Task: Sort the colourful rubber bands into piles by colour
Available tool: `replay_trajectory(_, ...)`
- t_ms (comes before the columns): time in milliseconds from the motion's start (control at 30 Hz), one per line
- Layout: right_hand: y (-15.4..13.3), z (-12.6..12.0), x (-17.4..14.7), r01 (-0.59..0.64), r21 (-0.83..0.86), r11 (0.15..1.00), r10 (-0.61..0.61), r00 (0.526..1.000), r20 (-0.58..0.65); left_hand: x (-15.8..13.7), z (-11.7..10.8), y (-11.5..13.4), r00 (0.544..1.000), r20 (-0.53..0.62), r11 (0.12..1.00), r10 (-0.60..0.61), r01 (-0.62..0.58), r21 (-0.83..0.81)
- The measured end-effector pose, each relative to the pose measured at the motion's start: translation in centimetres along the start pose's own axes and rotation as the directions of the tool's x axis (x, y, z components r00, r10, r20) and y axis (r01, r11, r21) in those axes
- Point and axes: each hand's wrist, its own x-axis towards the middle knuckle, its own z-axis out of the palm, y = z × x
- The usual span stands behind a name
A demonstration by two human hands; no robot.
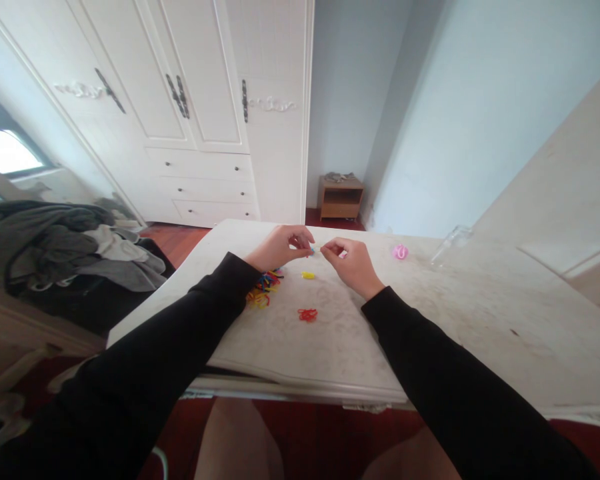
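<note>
My left hand hovers at the far side of the white table, its fingers curved and the thumb and index tips apart. A small blue bit shows beside its thumb tip. Facing it, my right hand has thumb and index finger pinched together; a tiny pale yellow speck shows at the tips, too small to name. Between and below the hands lies a small yellow bundle. Nearer me is a cluster of red elastic bands. A mixed heap of coloured bands lies partly hidden by my left wrist.
On the table, a pink bundle lies to the right, with a clear glass or plastic vessel beyond it. A white wardrobe and a small wooden cabinet stand behind. Clothes are piled at the left.
</note>
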Motion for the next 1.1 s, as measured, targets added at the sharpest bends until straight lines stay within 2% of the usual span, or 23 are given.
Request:
replay_trajectory(367,0.0,0.0,0.0,-0.019,0.011,1.0,0.019,1.0,0.02,-0.1,-0.1,0.5,0.999,0.003,0.988,0.052,-0.052,0.146)
replay_trajectory(600,0.2,-0.1,0.0,0.056,-0.002,0.998,-0.056,0.997,0.044,-0.1,-0.2,0.7,1.0,0.003,0.991,0.003,-0.004,0.132)
replay_trajectory(833,0.4,0.3,-0.1,0.056,-0.081,0.995,-0.054,0.998,0.03,-0.1,-0.1,0.8,0.999,0.04,0.991,-0.016,0.011,0.133)
replay_trajectory(933,0.3,-0.2,0.1,0.061,-0.107,0.992,-0.064,0.998,-0.021,0.0,-0.3,0.3,1.0,0.028,0.99,-0.007,0.003,0.14)
replay_trajectory(1100,0.2,-2.1,0.9,0.018,-0.072,0.997,-0.037,0.96,-0.277,0.3,-1.2,-0.7,0.998,-0.06,0.984,0.013,-0.002,0.176)
